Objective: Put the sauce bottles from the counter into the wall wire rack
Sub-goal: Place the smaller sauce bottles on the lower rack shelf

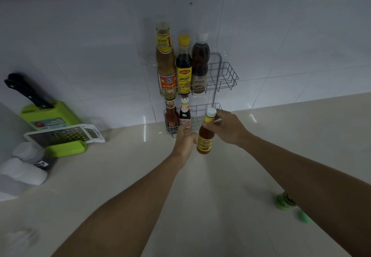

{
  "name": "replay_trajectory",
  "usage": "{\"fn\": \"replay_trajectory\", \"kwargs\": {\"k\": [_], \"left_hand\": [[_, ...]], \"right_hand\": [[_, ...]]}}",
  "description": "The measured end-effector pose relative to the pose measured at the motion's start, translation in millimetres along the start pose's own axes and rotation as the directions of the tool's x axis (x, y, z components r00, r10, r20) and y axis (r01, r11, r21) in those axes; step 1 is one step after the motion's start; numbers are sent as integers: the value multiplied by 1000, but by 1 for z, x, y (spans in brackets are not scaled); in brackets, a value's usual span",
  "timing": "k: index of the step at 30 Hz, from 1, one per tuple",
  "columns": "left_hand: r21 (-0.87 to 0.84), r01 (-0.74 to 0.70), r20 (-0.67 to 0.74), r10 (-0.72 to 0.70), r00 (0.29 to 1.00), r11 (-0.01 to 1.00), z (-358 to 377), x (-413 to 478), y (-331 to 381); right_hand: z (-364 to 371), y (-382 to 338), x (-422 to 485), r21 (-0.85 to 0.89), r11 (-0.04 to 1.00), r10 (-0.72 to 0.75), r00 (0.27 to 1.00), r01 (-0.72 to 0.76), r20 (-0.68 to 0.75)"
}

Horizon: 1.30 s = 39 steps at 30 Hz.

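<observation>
A two-tier grey wire rack [226,76] hangs on the white tiled wall. Its upper tier holds three tall bottles [183,66] side by side; the right part of that tier is bare. In the lower tier stand a red sauce bottle [171,117] and a dark bottle [184,112]. An orange sauce bottle [205,134] with a white cap and yellow label is held upright just in front of the lower tier. My right hand [230,128] grips its neck below the cap. My left hand [185,141] is closed against the bottle's left side.
At the left of the beige counter [120,176] are a green knife block [48,114] with black handles, a grater [66,135] on a green tray, and white-capped jars [26,168]. Green-capped items [285,201] lie under my right forearm.
</observation>
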<state>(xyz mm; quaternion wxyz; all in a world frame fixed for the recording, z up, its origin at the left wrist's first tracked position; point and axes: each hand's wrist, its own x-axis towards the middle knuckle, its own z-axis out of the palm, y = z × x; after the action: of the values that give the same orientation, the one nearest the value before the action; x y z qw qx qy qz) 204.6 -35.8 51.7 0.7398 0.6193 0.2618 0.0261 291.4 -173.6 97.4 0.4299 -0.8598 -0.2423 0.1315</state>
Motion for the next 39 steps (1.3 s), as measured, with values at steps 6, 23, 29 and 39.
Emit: {"fn": "replay_trajectory", "kwargs": {"k": [6, 23, 29, 39], "left_hand": [[295, 40, -223, 29, 974, 955, -16, 31, -11], [267, 185, -195, -135, 972, 946, -45, 78, -2], [276, 179, -192, -128, 973, 944, -47, 86, -9], [336, 386, -375, -253, 892, 859, -29, 84, -20]], "right_hand": [[6, 2, 30, -57, 991, -125, 977, 117, -170], [48, 26, 112, -151, 988, 6, 991, -27, -137], [48, 25, 123, -178, 979, 91, 993, -103, -73], [30, 15, 102, -174, 963, 217, 975, -204, 56]]}}
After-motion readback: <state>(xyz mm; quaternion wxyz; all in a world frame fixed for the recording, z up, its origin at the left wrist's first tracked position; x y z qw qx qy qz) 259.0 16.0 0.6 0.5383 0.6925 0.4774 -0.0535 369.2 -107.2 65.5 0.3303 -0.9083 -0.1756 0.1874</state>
